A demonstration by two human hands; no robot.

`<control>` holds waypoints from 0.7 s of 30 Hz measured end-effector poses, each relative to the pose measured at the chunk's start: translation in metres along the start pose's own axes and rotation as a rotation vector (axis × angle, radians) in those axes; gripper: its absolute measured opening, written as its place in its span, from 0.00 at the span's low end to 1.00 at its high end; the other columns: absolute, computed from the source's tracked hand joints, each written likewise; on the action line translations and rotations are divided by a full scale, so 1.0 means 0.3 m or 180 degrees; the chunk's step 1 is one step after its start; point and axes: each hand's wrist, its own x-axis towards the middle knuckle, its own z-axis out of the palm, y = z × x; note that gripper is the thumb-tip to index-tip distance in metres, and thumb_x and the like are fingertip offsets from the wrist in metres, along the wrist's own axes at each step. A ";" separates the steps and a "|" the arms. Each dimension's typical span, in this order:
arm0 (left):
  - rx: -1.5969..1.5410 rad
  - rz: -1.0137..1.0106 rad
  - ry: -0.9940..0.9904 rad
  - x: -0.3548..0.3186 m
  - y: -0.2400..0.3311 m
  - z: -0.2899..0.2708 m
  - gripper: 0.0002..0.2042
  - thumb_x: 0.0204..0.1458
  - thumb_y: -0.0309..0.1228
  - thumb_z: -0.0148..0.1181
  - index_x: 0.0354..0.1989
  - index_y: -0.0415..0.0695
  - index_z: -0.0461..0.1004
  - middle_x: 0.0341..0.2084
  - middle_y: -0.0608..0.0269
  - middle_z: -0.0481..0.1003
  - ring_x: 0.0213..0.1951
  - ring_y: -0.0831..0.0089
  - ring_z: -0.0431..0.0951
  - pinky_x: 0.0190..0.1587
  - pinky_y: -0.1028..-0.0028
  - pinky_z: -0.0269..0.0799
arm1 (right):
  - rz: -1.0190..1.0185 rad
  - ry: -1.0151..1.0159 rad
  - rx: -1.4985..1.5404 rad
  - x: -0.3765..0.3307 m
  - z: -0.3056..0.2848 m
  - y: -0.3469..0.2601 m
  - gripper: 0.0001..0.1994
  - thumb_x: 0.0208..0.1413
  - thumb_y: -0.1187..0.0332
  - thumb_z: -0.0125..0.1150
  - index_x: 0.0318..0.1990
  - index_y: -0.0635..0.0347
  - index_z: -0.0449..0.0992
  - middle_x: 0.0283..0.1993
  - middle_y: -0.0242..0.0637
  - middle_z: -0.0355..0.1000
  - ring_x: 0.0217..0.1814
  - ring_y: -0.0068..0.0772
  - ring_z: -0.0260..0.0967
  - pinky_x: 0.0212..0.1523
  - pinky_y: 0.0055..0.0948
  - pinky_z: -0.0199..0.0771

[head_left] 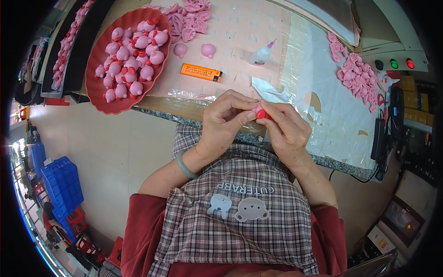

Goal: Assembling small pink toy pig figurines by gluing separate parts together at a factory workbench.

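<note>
Close to the table's front edge, both my hands meet around one small pink figure with red feet (261, 113). My left hand (227, 115) pinches it between thumb and fingers from the left. From the right, my right hand (287, 127) grips it the same way, so much of the figure is covered by fingertips. A crumpled white tissue (271, 90) lies just beyond my right hand. Farther off stand a clear glue bottle with a purple tip (263, 54) and an orange lighter (200, 72) lying flat. Two loose pink round pieces, one a ball (208, 51), rest behind the lighter.
At the left, a red scalloped bowl (94, 94) holds many pink figures with red feet. Pink part heaps lie at the back (188, 21) and right (357, 76). A machine with green and red buttons (401, 63) stands far right. Blue crates (62, 184) sit on the floor.
</note>
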 end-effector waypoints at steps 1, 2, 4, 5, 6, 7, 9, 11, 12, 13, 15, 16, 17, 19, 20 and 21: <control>0.0001 -0.0002 0.0002 0.000 0.001 0.001 0.08 0.51 0.14 0.59 0.39 0.35 0.76 0.41 0.57 0.73 0.45 0.71 0.76 0.50 0.75 0.75 | 0.0004 0.0001 0.0005 0.000 0.000 0.000 0.20 0.40 0.82 0.69 0.46 0.62 0.81 0.36 0.40 0.76 0.33 0.29 0.76 0.32 0.23 0.76; -0.0007 -0.0006 0.0011 0.001 0.002 0.003 0.08 0.52 0.14 0.59 0.39 0.35 0.76 0.41 0.57 0.73 0.45 0.71 0.77 0.50 0.75 0.75 | 0.0004 -0.0001 0.0008 0.000 0.000 0.001 0.20 0.40 0.82 0.69 0.46 0.62 0.81 0.36 0.40 0.76 0.33 0.29 0.76 0.32 0.23 0.76; -0.0013 -0.0010 0.0022 0.001 0.003 0.003 0.08 0.52 0.13 0.59 0.39 0.35 0.76 0.41 0.57 0.73 0.45 0.71 0.77 0.50 0.75 0.75 | 0.0005 0.0012 0.0035 0.001 0.000 0.002 0.20 0.40 0.82 0.69 0.46 0.62 0.81 0.36 0.40 0.76 0.33 0.29 0.76 0.32 0.23 0.76; -0.0012 -0.0002 0.0015 0.002 0.003 0.002 0.08 0.52 0.14 0.59 0.39 0.35 0.76 0.41 0.57 0.73 0.45 0.71 0.77 0.50 0.75 0.75 | 0.0005 0.0012 0.0038 0.001 0.000 0.002 0.20 0.40 0.82 0.69 0.46 0.62 0.81 0.36 0.40 0.76 0.33 0.29 0.76 0.32 0.23 0.76; -0.0012 0.0007 0.0008 0.002 0.003 0.002 0.07 0.52 0.14 0.59 0.39 0.35 0.76 0.41 0.57 0.73 0.45 0.71 0.77 0.50 0.75 0.75 | 0.0006 -0.0003 0.0017 0.000 -0.001 0.003 0.20 0.40 0.82 0.69 0.46 0.62 0.81 0.36 0.40 0.76 0.33 0.30 0.76 0.32 0.23 0.76; -0.0011 0.0007 0.0009 0.002 0.002 0.003 0.07 0.52 0.14 0.59 0.39 0.35 0.76 0.41 0.57 0.73 0.45 0.71 0.77 0.50 0.75 0.75 | 0.0007 -0.0017 -0.0004 0.000 -0.001 0.003 0.20 0.40 0.82 0.69 0.46 0.63 0.81 0.36 0.40 0.76 0.33 0.30 0.76 0.32 0.23 0.76; -0.0036 -0.0018 0.0032 0.001 0.001 0.003 0.07 0.52 0.14 0.59 0.39 0.35 0.76 0.41 0.57 0.73 0.45 0.71 0.77 0.50 0.75 0.75 | 0.0002 -0.0010 0.0019 0.000 0.001 0.006 0.20 0.41 0.83 0.68 0.46 0.63 0.81 0.36 0.40 0.76 0.33 0.30 0.76 0.32 0.23 0.76; -0.0050 -0.0015 0.0020 0.001 0.001 0.002 0.07 0.52 0.14 0.59 0.39 0.35 0.76 0.41 0.57 0.73 0.45 0.72 0.77 0.49 0.75 0.75 | -0.0002 -0.0003 0.0042 -0.001 0.001 0.007 0.20 0.41 0.83 0.68 0.46 0.63 0.81 0.36 0.40 0.76 0.33 0.30 0.76 0.32 0.23 0.76; -0.0065 -0.0012 0.0008 0.001 0.001 0.002 0.07 0.52 0.14 0.59 0.39 0.35 0.76 0.41 0.58 0.73 0.45 0.72 0.77 0.49 0.76 0.75 | -0.0003 -0.0014 0.0028 -0.001 0.000 0.006 0.20 0.41 0.83 0.68 0.46 0.63 0.81 0.36 0.40 0.76 0.33 0.30 0.76 0.32 0.23 0.76; -0.0064 -0.0012 0.0009 0.001 0.002 0.003 0.07 0.52 0.14 0.59 0.39 0.35 0.76 0.41 0.58 0.73 0.45 0.72 0.77 0.49 0.76 0.75 | -0.0004 -0.0026 0.0015 -0.001 -0.001 0.006 0.20 0.41 0.83 0.68 0.46 0.63 0.81 0.36 0.40 0.76 0.33 0.30 0.76 0.32 0.23 0.76; -0.0025 -0.0006 0.0010 0.002 0.002 0.003 0.07 0.52 0.14 0.59 0.39 0.35 0.76 0.41 0.58 0.73 0.44 0.72 0.77 0.49 0.76 0.75 | 0.0011 -0.0025 0.0036 -0.001 0.000 0.007 0.20 0.41 0.83 0.68 0.46 0.63 0.81 0.36 0.40 0.76 0.33 0.29 0.76 0.32 0.23 0.76; -0.0024 -0.0006 0.0009 0.002 0.001 0.003 0.07 0.52 0.14 0.59 0.39 0.35 0.76 0.41 0.58 0.73 0.44 0.72 0.77 0.49 0.76 0.75 | 0.0026 -0.0024 0.0056 -0.001 0.000 0.008 0.20 0.41 0.83 0.68 0.46 0.63 0.81 0.36 0.40 0.76 0.33 0.29 0.75 0.32 0.23 0.76; -0.0016 0.0020 0.0004 0.002 0.000 0.003 0.07 0.52 0.14 0.59 0.39 0.35 0.76 0.41 0.58 0.73 0.44 0.72 0.77 0.49 0.76 0.75 | 0.0026 -0.0023 0.0056 -0.002 0.000 0.008 0.20 0.41 0.83 0.68 0.46 0.63 0.81 0.36 0.40 0.76 0.33 0.29 0.75 0.32 0.23 0.76; -0.0008 0.0045 -0.0003 0.002 0.000 0.003 0.07 0.52 0.15 0.59 0.39 0.35 0.76 0.41 0.58 0.73 0.44 0.72 0.77 0.49 0.76 0.75 | 0.0036 -0.0020 0.0046 -0.003 0.000 0.008 0.20 0.41 0.83 0.68 0.46 0.63 0.81 0.36 0.40 0.76 0.32 0.29 0.75 0.32 0.23 0.76; -0.0030 0.0000 0.0009 0.002 0.003 0.004 0.07 0.52 0.15 0.59 0.39 0.35 0.76 0.41 0.58 0.73 0.44 0.72 0.77 0.49 0.76 0.74 | 0.0036 -0.0019 0.0045 -0.001 0.000 0.008 0.20 0.41 0.83 0.68 0.46 0.63 0.81 0.36 0.40 0.76 0.32 0.29 0.75 0.32 0.23 0.76; -0.0051 -0.0046 0.0022 0.002 0.005 0.005 0.07 0.52 0.15 0.59 0.39 0.35 0.76 0.41 0.58 0.73 0.44 0.72 0.77 0.49 0.76 0.74 | 0.0010 -0.0014 0.0036 0.001 -0.001 0.008 0.20 0.41 0.82 0.68 0.46 0.62 0.81 0.36 0.40 0.76 0.32 0.29 0.75 0.32 0.23 0.76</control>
